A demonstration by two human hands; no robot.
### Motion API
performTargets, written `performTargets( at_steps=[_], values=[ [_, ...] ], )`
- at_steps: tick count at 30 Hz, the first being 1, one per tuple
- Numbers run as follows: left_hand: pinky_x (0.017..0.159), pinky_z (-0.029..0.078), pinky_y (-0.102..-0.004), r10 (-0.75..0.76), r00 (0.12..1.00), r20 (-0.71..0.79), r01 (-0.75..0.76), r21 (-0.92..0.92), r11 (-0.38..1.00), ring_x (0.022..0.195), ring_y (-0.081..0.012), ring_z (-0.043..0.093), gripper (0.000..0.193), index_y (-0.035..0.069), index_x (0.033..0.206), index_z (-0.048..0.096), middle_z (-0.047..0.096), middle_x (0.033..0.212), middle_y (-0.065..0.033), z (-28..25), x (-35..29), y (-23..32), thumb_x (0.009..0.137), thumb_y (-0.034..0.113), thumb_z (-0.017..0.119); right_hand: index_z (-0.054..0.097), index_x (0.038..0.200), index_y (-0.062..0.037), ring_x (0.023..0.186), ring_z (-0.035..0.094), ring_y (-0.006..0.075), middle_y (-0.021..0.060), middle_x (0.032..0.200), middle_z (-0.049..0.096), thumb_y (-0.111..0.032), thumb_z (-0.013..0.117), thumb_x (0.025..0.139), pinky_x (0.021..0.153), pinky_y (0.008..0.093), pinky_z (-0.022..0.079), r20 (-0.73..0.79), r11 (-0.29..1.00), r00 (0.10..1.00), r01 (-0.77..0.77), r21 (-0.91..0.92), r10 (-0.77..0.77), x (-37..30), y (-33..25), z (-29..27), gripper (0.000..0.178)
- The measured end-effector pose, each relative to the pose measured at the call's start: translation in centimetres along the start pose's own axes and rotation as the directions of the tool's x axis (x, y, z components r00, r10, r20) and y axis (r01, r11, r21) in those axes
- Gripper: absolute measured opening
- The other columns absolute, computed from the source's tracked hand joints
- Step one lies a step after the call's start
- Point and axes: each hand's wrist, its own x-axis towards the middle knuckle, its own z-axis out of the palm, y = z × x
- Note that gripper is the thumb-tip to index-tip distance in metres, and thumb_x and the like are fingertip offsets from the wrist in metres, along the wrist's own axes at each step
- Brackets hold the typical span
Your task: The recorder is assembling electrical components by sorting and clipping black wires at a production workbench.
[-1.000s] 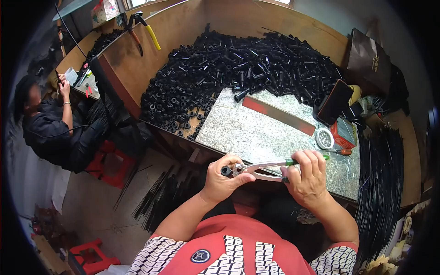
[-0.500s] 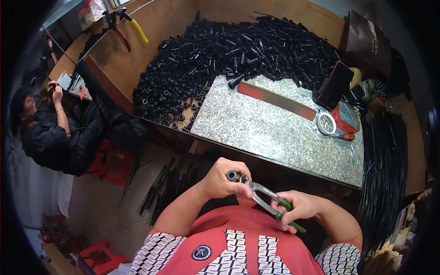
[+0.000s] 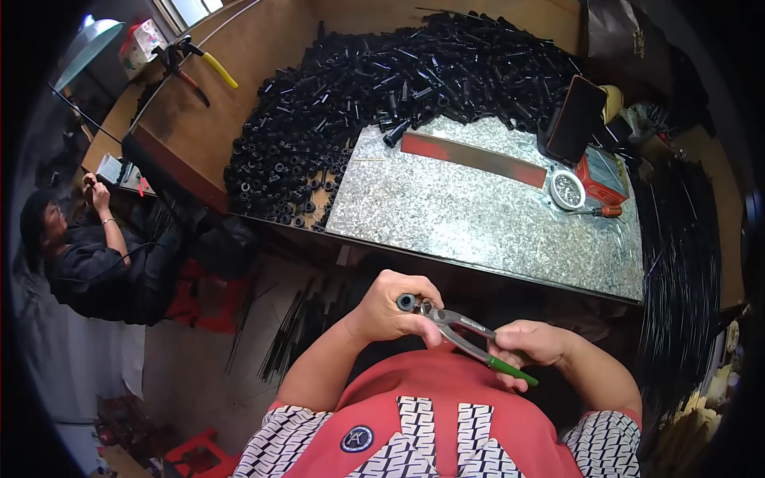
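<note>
Near my front, my left hand (image 3: 388, 309) is closed around a small black tubular part (image 3: 406, 302), its round hollow end showing beside the fingers. My right hand (image 3: 532, 346) grips end-cutting pliers (image 3: 457, 325) by their green handles. One handle is mostly covered by that hand, while the other sticks out below it. The pliers' jaws meet the part by my left fingers, and my left thumb lies along the pliers' head. What exactly the jaws bite on is hidden.
A speckled worktop (image 3: 478, 231) lies ahead, with a heap of black tubular parts (image 3: 398, 80), a flat metal bar (image 3: 474, 159), a white bowl (image 3: 566, 190), a screwdriver (image 3: 602, 212) and a phone (image 3: 575, 119). Long black rods (image 3: 677, 263) hang at right. A co-worker (image 3: 96, 247) sits left.
My right hand has shifted slightly up and covers more of the upper green handle. My left hand keeps its hold on the part. The whole view has tilted a little.
</note>
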Motion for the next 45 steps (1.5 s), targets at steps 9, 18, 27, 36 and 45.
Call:
performTargets(
  at_steps=[9, 18, 27, 36, 45],
  values=[
    [0.053, 0.038, -0.0215, 0.010, 0.990, -0.137, 0.005, 0.107, 0.994, 0.058, -0.0067, 0.050, 0.061, 0.000, 0.083, 0.066, 0.057, 0.065, 0.0001, 0.5, 0.4, -0.5, 0.055, 0.052, 0.083, 0.040, 0.124, -0.0015, 0.088, 0.054, 0.0367, 0.0190, 0.099, 0.051, -0.022, 0.072, 0.077, 0.076, 0.0420, 0.045, -0.023, -0.095, 0.510, -0.204, -0.974, -0.860, 0.2, -0.9, 2.2, 0.061],
    [0.049, 0.028, -0.0207, 0.007, 0.994, -0.112, 0.007, 0.125, 0.992, 0.052, -0.0029, 0.036, 0.088, -0.001, 0.105, 0.059, 0.038, 0.055, 0.0071, 1.0, 0.7, -0.3, 0.053, 0.068, 0.071, 0.051, 0.121, -0.0039, 0.080, 0.058, 0.0301, 0.0149, 0.090, 0.056, -0.016, 0.069, 0.082, 0.071, 0.0378, 0.047, -0.135, 0.128, 0.644, -0.058, -0.990, -0.753, 0.7, -1.3, 0.8, 0.044],
    [0.048, 0.031, -0.0220, 0.000, 0.998, -0.062, 0.006, 0.108, 0.994, 0.050, -0.0037, 0.040, 0.090, -0.003, 0.106, 0.059, 0.040, 0.053, 0.0063, 0.7, 0.5, -0.7, 0.053, 0.070, 0.068, 0.046, 0.127, -0.0020, 0.094, 0.059, 0.0338, 0.0169, 0.103, 0.058, -0.021, 0.059, 0.092, 0.081, 0.0403, 0.048, -0.136, 0.325, 0.836, 0.054, -0.944, -0.532, 0.4, -2.3, 1.3, 0.042],
    [0.051, 0.034, -0.0208, 0.044, 0.983, -0.177, -0.040, 0.023, 0.999, 0.054, -0.0035, 0.044, 0.091, -0.003, 0.103, 0.062, 0.045, 0.056, 0.0065, 1.1, -0.1, -1.3, 0.052, 0.072, 0.066, 0.050, 0.115, -0.0001, 0.091, 0.059, 0.0358, 0.0183, 0.097, 0.059, -0.021, 0.060, 0.091, 0.078, 0.0413, 0.047, -0.188, 0.386, 0.837, 0.031, -0.922, -0.515, 1.1, -2.2, 1.7, 0.034],
    [0.051, 0.032, -0.0193, -0.005, 0.972, -0.234, -0.017, -0.090, 0.996, 0.055, -0.0013, 0.043, 0.093, -0.004, 0.104, 0.060, 0.042, 0.056, 0.0085, 0.9, -0.7, -1.5, 0.052, 0.073, 0.068, 0.055, 0.105, -0.0015, 0.075, 0.060, 0.0375, 0.0171, 0.086, 0.060, -0.023, 0.066, 0.086, 0.066, 0.0412, 0.048, -0.171, 0.357, 0.759, 0.086, -0.930, -0.629, 2.7, -1.1, 1.7, 0.031]
  ],
)
